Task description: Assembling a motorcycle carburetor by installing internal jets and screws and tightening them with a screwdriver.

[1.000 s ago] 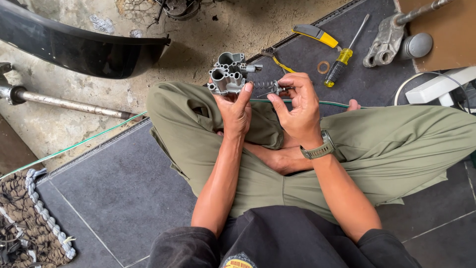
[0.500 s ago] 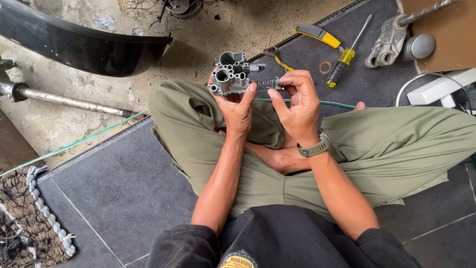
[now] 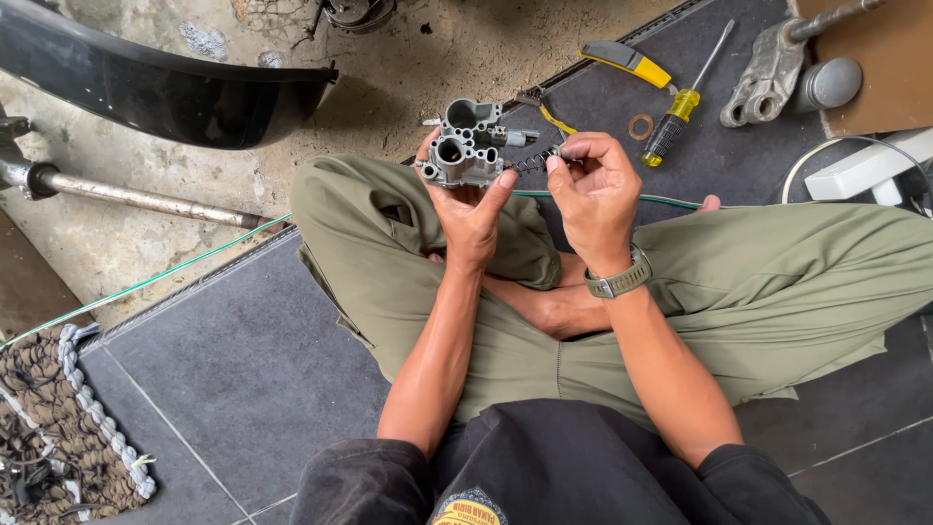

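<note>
I sit cross-legged on dark floor tiles. My left hand [image 3: 468, 206] grips a grey metal carburettor body [image 3: 465, 144] from below, its round bores facing up. My right hand [image 3: 593, 187] is beside it on the right, thumb and fingers pinched on a small dark coil spring with a screw [image 3: 536, 159] that points at the side of the carburettor body. A grey watch [image 3: 619, 281] is on my right wrist.
On the tiles beyond my hands lie a yellow-handled screwdriver [image 3: 680, 97], yellow pliers [image 3: 622, 60], a copper washer [image 3: 640, 126] and a grey metal bracket [image 3: 768, 76]. A black curved panel [image 3: 165, 87] and a metal rod [image 3: 136, 197] lie on the concrete at left. A woven mat [image 3: 49, 437] is at lower left.
My right hand's fingers have shifted slightly on the spring and screw at the carburettor's side. The left hand keeps the same hold.
</note>
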